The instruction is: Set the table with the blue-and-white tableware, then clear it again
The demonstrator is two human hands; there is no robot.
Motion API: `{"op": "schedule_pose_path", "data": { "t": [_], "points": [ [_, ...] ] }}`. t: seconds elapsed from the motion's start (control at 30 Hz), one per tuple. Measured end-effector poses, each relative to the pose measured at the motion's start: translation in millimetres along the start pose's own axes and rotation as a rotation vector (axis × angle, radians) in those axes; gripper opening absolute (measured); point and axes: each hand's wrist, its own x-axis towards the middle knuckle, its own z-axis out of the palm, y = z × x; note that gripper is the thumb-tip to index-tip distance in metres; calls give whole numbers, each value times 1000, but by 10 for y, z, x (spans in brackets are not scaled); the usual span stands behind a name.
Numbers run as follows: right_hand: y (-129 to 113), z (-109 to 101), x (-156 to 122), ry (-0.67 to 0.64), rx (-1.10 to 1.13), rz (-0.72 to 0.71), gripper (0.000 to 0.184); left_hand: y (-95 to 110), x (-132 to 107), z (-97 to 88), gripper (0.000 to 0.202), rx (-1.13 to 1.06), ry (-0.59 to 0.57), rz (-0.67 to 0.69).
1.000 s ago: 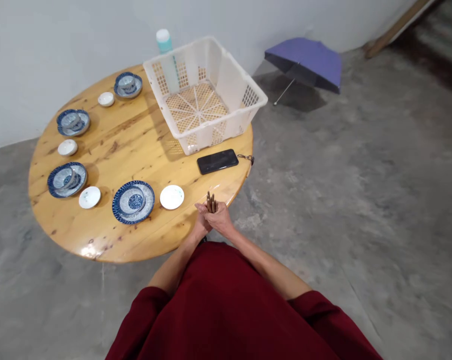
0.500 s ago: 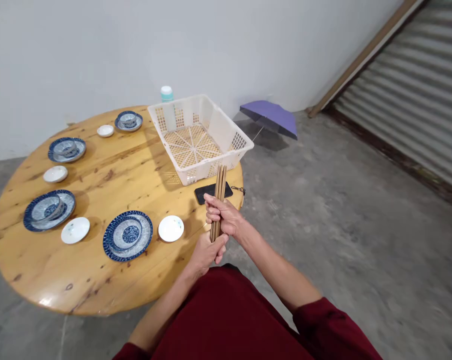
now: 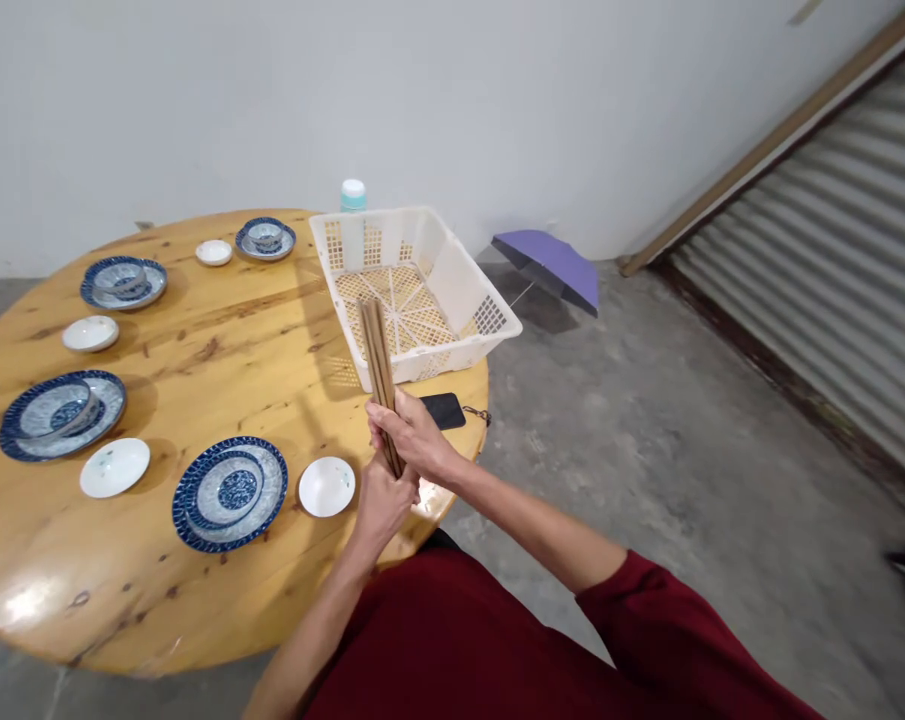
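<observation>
A bundle of wooden chopsticks [image 3: 378, 350] stands roughly upright between my hands, its tops leaning to the left. My left hand [image 3: 385, 500] is closed round the lower end. Just above it, my right hand [image 3: 407, 432] wraps the bundle's middle, and the two hands touch. Behind my right hand a black phone [image 3: 444, 411] lies at the table's edge, partly covered. To the left of my hands are a small white dish [image 3: 327, 487] and a blue-patterned plate [image 3: 272, 505] with a bowl [image 3: 231, 487] on it.
A white plastic basket [image 3: 473, 352] stands on the round wooden table [image 3: 219, 385], with a teal bottle [image 3: 353, 197] behind it. Several more blue plates with bowls and white dishes line the left side. An open purple umbrella [image 3: 553, 262] rests on the concrete floor [image 3: 647, 420].
Both hands have moved left with the chopsticks, whose tops now lean left in front of the basket's near corner. My view has shifted slightly.
</observation>
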Motion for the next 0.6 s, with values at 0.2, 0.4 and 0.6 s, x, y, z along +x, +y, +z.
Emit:
{"op": "schedule_pose_path", "data": {
  "t": [0.2, 0.4, 0.6],
  "points": [
    [-470, -800, 1073, -124, -126, -42, 28, 95, 114, -80, 43, 80, 171, 126],
    [-306, -1883, 2336, 207, -329, 4, 23, -359, -107, -377, 43, 287, 550, -133],
    [497, -2313, 2788, 288, -527, 299, 25, -661, -352, -337, 46, 344, 688, -416]
  ]
}}
